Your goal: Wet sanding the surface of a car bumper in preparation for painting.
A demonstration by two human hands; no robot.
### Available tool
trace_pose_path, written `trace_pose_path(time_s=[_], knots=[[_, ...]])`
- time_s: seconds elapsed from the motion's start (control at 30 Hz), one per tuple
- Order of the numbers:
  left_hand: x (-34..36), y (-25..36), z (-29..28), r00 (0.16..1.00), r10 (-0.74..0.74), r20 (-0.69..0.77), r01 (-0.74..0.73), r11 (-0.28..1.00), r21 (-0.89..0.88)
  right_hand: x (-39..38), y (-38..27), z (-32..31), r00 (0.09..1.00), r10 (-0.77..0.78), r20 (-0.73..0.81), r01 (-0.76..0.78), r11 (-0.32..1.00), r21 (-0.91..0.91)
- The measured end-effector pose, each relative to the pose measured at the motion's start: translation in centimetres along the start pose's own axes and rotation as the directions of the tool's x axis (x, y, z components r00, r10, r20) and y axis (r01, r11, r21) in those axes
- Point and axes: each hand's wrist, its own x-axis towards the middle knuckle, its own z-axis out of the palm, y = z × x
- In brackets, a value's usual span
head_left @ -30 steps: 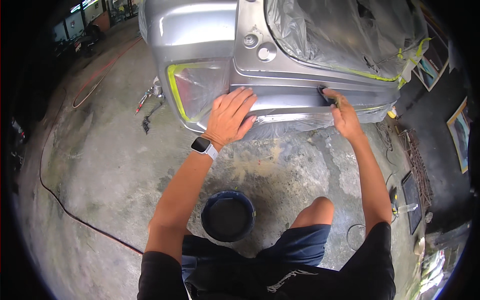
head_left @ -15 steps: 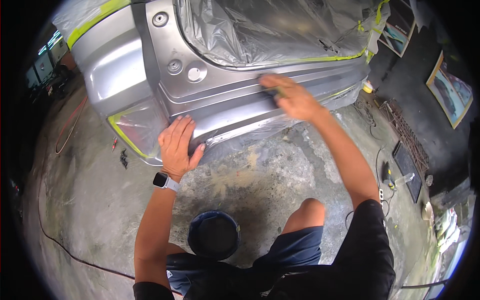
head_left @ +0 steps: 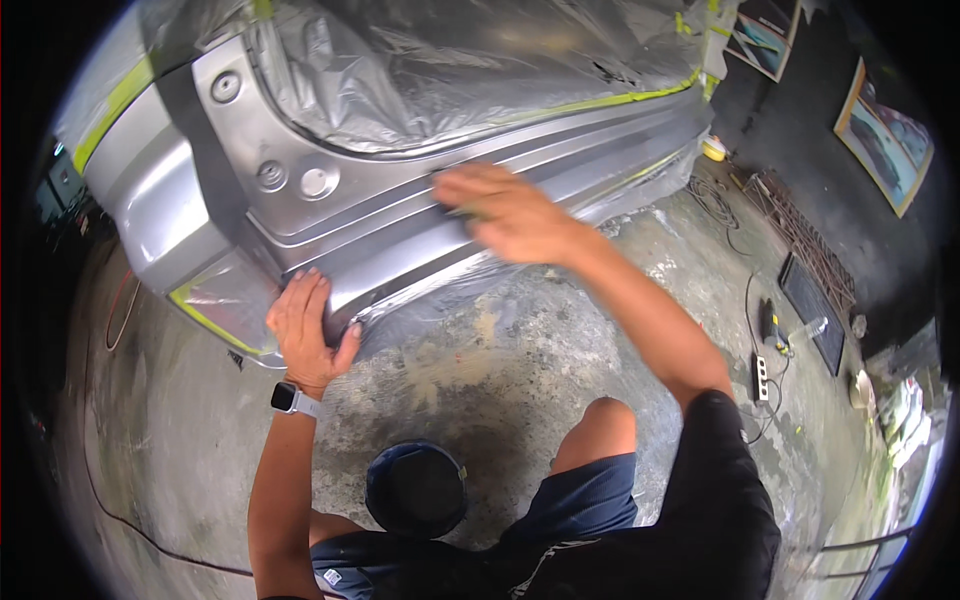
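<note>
Altogether two hands (head_left: pixel 306 328) (head_left: pixel 515 218), one pad (head_left: pixel 457 222), one car (head_left: pixel 392 262)

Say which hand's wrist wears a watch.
The left hand, resting on the silver car body: its wrist bears the pale-strapped watch; the right hand shows a bare wrist.

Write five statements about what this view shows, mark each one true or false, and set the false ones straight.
1. The left hand rests on the silver car body. True.
2. The watch is worn on the right arm. False: the watch is on the left arm.
3. The right hand holds a dark object at the car body. True, though blur hides what it is.
4. The tape edging the covered tail light is red. False: the tape is yellow-green.
5. The dark bucket stands on the concrete floor. True.
</note>
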Motion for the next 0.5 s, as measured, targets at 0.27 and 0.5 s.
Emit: trace_pose_path(time_s=[0.27, 0.5], knots=[[-0.3, -0.2, 0.4, 1.0, 0.006, 0.013, -0.007, 0.999, 0.047, -6.3, 11.2, -7.1, 0.991, 0.113, -0.066, -0.12, 0.985, -0.122], [-0.2, -0.3, 0.5, 1.0, 0.02, 0.009, -0.021, 0.999, 0.05, -11.8, 24.4, -11.3, 0.87, 0.434, -0.233, -0.481, 0.851, -0.212]])
